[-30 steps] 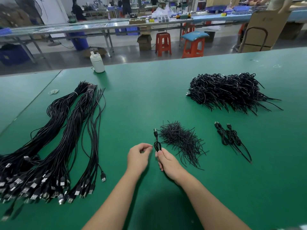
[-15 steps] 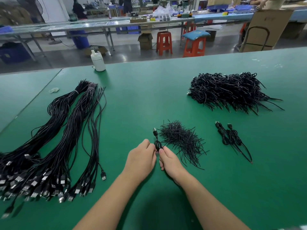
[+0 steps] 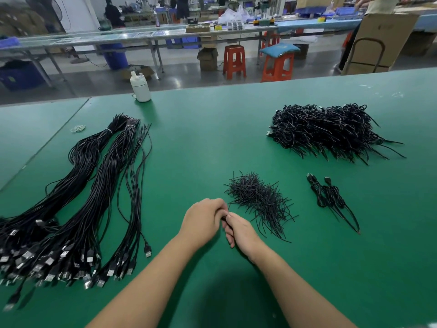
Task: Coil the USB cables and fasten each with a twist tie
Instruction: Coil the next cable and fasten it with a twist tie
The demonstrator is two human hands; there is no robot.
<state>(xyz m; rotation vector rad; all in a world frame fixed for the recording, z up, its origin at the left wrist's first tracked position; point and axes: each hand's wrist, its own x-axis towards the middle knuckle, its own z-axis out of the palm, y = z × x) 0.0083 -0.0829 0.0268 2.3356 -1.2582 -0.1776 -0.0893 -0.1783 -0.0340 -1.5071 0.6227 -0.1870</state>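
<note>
Both hands have closed in on each other since a moment ago, and the little coiled cable (image 3: 224, 217) that stood up between them with its plug showing is now almost swallowed; only a dark sliver shows where the fingers meet. It sits just in front of the heap of twist ties (image 3: 257, 200), on its near-left side. The left hand (image 3: 203, 220) is curled over the coil from the left, its grip closed round it. The right hand (image 3: 241, 230) has its fingers curled and pinching at the same spot, so both grips hold the cable.

I judge this to be the fastening step: the coil looks made, and the fingers seem to be working a tie round its waist, though the tie itself is too hidden to confirm. The next move probably calls for twisting the tie ends tight while the other hand keeps the loops from springing apart, then laying the bundle down.

To the right of the twist ties lie two finished bundles (image 3: 328, 197), and beyond them the large tied pile (image 3: 331, 131). Far to the left of the ties, the uncoiled cables (image 3: 94, 197) stretch across the green counter (image 3: 201, 143), with a white bottle (image 3: 140, 87) at its far edge.
</note>
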